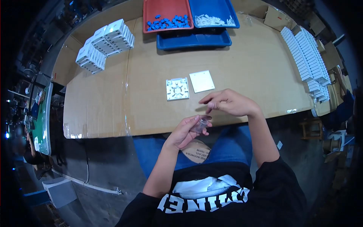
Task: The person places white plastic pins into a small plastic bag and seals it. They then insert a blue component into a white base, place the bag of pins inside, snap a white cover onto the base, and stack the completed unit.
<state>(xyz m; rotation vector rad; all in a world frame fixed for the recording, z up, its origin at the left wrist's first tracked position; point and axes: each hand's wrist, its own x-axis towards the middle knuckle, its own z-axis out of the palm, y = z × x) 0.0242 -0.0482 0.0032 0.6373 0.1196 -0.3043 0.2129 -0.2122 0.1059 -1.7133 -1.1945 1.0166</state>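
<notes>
Near the table's front edge my left hand [188,130] holds a small clear plastic bag [200,125], its contents too small to make out. Just above and to the right of the bag is my right hand [227,103], its fingers apart and bent, with nothing visible in them. Beyond my hands, a white square tray-like part [177,89] with moulded details inside lies on the cardboard-covered table [151,113]. To its right is a flat white square plate [202,81], slightly turned.
A red bin [166,11] of blue pieces and a blue bin [213,11] of white pieces sit over another blue tray [193,41]. White boxes are stacked at left [90,56] and right [302,56]. Other people are partly visible at both sides.
</notes>
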